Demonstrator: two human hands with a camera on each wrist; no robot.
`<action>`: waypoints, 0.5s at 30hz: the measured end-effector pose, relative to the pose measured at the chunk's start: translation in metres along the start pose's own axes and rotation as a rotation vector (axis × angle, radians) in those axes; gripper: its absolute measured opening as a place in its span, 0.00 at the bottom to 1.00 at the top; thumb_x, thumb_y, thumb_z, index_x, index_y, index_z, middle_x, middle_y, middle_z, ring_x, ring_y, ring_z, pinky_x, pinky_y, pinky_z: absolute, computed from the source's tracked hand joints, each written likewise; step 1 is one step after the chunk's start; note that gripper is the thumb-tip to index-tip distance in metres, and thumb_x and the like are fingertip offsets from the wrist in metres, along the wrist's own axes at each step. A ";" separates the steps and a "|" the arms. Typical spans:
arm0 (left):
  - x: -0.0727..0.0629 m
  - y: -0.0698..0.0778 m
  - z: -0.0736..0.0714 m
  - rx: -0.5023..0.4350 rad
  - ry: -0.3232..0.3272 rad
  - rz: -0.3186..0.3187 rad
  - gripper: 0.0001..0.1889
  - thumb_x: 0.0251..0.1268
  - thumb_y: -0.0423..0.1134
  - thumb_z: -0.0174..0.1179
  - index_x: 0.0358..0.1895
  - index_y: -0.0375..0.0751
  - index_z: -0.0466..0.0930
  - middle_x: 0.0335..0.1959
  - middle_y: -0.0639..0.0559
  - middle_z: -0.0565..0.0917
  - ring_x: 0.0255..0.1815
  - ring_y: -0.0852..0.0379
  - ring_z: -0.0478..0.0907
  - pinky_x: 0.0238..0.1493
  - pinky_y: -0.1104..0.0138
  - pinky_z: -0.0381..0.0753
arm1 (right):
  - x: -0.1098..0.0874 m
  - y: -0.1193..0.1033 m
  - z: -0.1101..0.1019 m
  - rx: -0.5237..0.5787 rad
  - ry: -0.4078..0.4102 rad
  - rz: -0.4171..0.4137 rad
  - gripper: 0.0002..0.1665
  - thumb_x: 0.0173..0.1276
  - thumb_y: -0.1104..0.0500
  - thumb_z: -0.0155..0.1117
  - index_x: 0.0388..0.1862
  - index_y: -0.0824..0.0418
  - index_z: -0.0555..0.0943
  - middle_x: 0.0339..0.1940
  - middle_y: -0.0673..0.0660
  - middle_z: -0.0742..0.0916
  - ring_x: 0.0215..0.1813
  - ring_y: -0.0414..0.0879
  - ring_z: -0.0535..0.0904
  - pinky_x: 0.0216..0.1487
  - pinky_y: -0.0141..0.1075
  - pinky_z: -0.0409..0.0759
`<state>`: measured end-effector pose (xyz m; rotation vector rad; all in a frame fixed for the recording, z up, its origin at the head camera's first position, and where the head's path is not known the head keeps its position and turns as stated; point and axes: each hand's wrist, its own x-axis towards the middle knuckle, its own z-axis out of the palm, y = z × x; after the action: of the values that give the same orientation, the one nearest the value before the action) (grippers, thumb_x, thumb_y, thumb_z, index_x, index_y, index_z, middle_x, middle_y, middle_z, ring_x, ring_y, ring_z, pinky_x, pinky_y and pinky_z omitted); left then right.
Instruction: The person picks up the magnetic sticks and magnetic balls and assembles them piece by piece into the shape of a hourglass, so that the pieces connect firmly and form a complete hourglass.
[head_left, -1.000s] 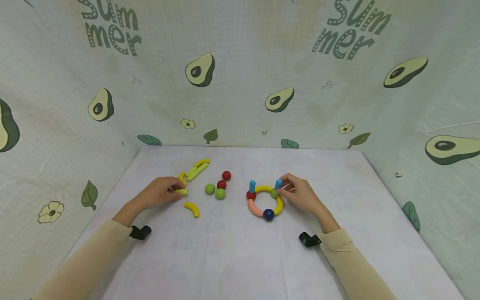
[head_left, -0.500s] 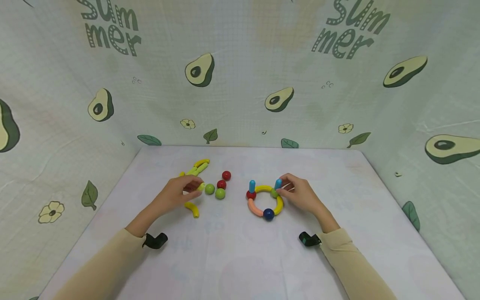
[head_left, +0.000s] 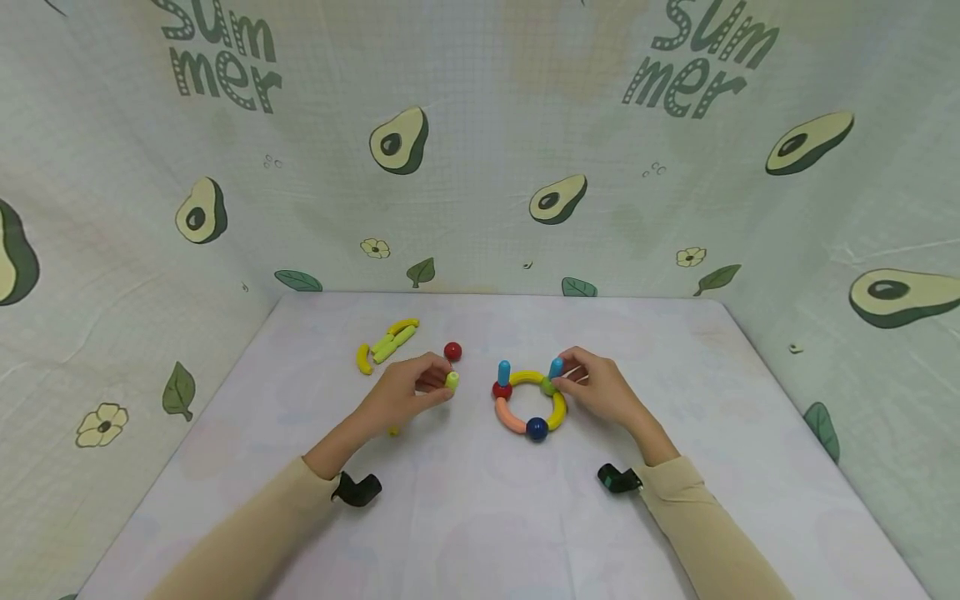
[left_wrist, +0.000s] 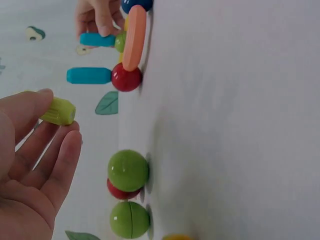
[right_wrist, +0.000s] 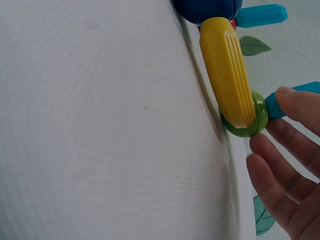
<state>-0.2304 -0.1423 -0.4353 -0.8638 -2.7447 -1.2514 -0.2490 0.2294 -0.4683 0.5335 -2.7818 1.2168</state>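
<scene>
My left hand (head_left: 408,387) pinches a yellow-green rod (left_wrist: 59,111) between thumb and fingers, raised above the table. To its right lies a ring of curved rods and balls: a salmon curved rod (head_left: 509,417), yellow curved rods (head_left: 559,412), a dark blue ball (head_left: 537,429), a red ball (head_left: 502,390) and a green ball (right_wrist: 257,116). One blue rod (left_wrist: 90,75) stands upright on the red ball. Thumb and fingers of my right hand (head_left: 600,385) pinch a second blue rod (head_left: 557,367), which stands on the green ball.
A loose red ball (head_left: 452,351) lies behind my left hand. Green balls (left_wrist: 128,170) hide behind that hand in the head view. Farther left are yellow-green rods (head_left: 394,342) and yellow curved rods (head_left: 364,359). Another yellow piece (head_left: 393,432) shows under the left wrist.
My left hand has carried the yellow-green rod rightward from the loose pieces toward the ring, passing over the green balls. The right hand has stayed at the blue rod.
</scene>
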 end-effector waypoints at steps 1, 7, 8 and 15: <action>0.002 0.002 0.004 -0.007 -0.007 -0.004 0.16 0.69 0.37 0.74 0.56 0.47 0.82 0.47 0.57 0.88 0.48 0.59 0.86 0.55 0.65 0.88 | 0.000 0.000 0.000 0.000 0.000 0.001 0.16 0.73 0.60 0.74 0.56 0.57 0.82 0.48 0.54 0.90 0.48 0.50 0.87 0.50 0.43 0.88; 0.014 0.017 0.028 -0.044 -0.028 0.005 0.15 0.69 0.37 0.74 0.54 0.47 0.82 0.46 0.57 0.87 0.49 0.60 0.86 0.55 0.66 0.87 | 0.000 -0.001 0.001 0.003 -0.002 0.007 0.16 0.73 0.59 0.74 0.56 0.57 0.82 0.48 0.53 0.90 0.48 0.49 0.87 0.51 0.46 0.88; 0.015 0.020 0.032 -0.041 -0.026 0.013 0.15 0.69 0.37 0.74 0.54 0.47 0.82 0.46 0.57 0.87 0.49 0.60 0.86 0.55 0.67 0.87 | 0.000 -0.001 0.001 0.004 -0.001 0.008 0.16 0.73 0.59 0.75 0.56 0.57 0.82 0.48 0.53 0.90 0.48 0.49 0.86 0.51 0.46 0.88; 0.029 0.034 0.058 -0.074 -0.039 0.038 0.14 0.69 0.39 0.74 0.54 0.48 0.82 0.47 0.58 0.88 0.49 0.63 0.85 0.55 0.70 0.86 | -0.001 -0.003 0.000 0.004 0.004 0.006 0.16 0.73 0.60 0.74 0.56 0.57 0.82 0.48 0.53 0.90 0.47 0.49 0.87 0.51 0.47 0.89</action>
<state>-0.2261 -0.0705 -0.4448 -0.9511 -2.7129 -1.3521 -0.2473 0.2271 -0.4664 0.5225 -2.7801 1.2233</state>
